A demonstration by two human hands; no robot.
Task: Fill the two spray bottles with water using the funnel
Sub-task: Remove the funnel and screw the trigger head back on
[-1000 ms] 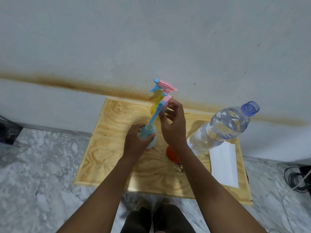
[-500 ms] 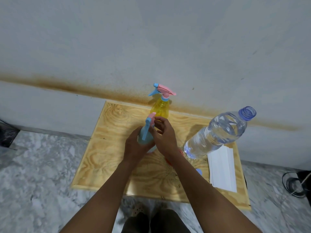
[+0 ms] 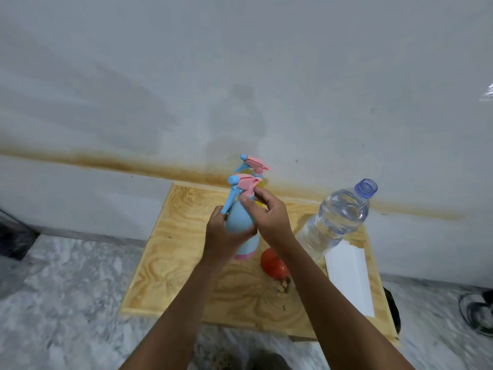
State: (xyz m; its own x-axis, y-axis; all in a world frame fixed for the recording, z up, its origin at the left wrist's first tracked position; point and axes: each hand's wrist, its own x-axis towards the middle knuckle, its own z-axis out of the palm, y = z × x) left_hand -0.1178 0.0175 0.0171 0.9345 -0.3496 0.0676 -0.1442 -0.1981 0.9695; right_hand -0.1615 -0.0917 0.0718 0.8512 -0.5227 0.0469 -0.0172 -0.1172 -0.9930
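Middle of the frame, the left hand (image 3: 224, 236) is wrapped round the body of the blue bottle (image 3: 238, 220), holding it upright with its base on the wooden board (image 3: 165, 263). The right hand (image 3: 272, 220) has its fingertips curled in, pinching the neck just under the pink spray head (image 3: 244, 184), which sits on top of the bottle. Right behind, against the wall, stands the yellow bottle (image 3: 255, 166), mostly hidden, its sprayer on. The red funnel (image 3: 273, 265) lies on the board just below the right wrist. At the right stands the water bottle (image 3: 336, 222), uncapped, with a white paper (image 3: 349, 276) beside its base.
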